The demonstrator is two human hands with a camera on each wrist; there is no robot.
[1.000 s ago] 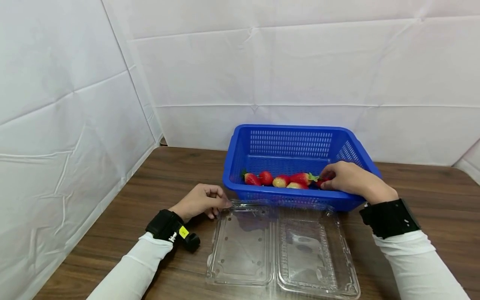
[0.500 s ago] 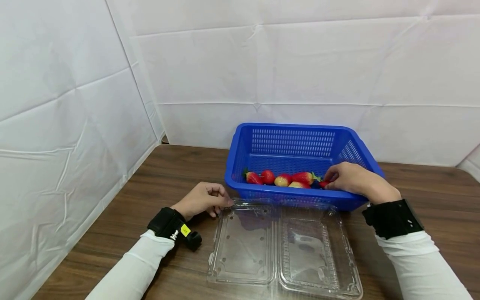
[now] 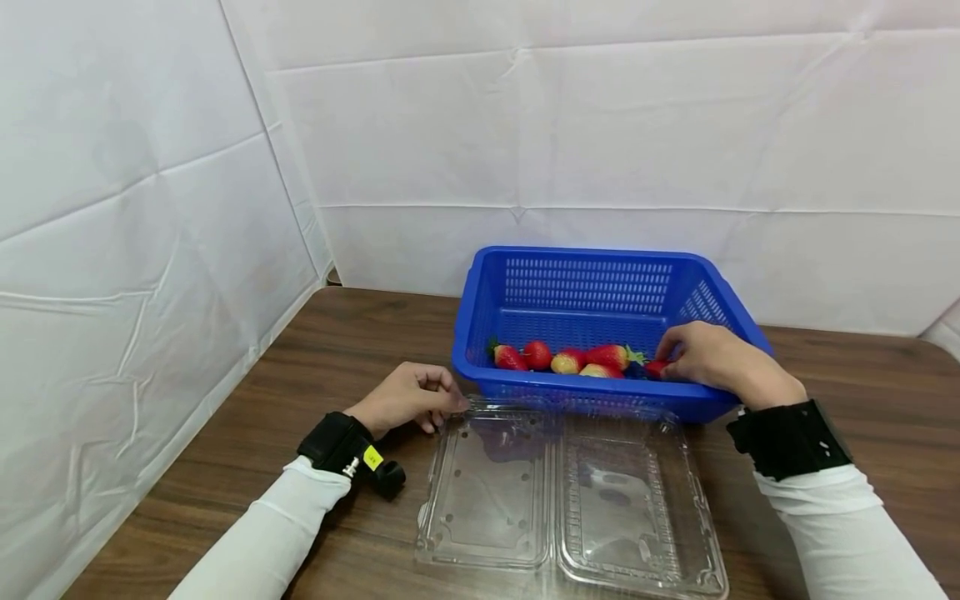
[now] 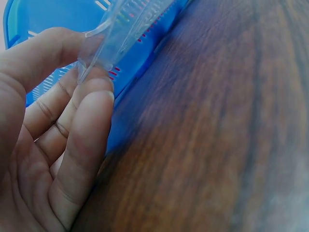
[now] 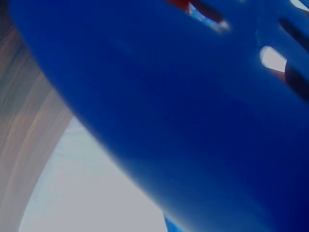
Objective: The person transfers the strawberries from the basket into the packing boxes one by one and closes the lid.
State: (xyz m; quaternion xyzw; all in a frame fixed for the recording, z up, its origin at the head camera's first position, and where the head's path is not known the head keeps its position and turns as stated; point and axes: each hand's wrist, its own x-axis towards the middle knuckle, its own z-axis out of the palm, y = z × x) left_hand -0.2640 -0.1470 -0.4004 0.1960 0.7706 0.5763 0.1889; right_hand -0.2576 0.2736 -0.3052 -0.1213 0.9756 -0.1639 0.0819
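My left hand point(image 3: 411, 400) pinches the far left corner of a clear plastic clamshell box point(image 3: 491, 492) between thumb and fingers. Up close in the left wrist view, the thin plastic edge point(image 4: 94, 53) sits between the fingertips. The box lies unfolded on the table, both halves side by side. Inside a blue basket point(image 3: 585, 257), at its right end, my right hand point(image 3: 705, 358) reaches over the near rim and grips a red strawberry point(image 3: 656, 368), partly hidden by the fingers. The right wrist view is filled by the blue basket wall point(image 5: 145, 96), which hides that hand.
Several more strawberries point(image 3: 611, 357) lie along the near side of the basket floor. The basket stands on the wooden table point(image 3: 360, 333) just behind the clamshell. White cloth walls point(image 3: 600, 125) rise at the back and left.
My right hand has shifted slightly rightward inside the basket, and the strawberry at its fingertips now shows more. The left hand stays on the box corner. The head view has shifted a little.
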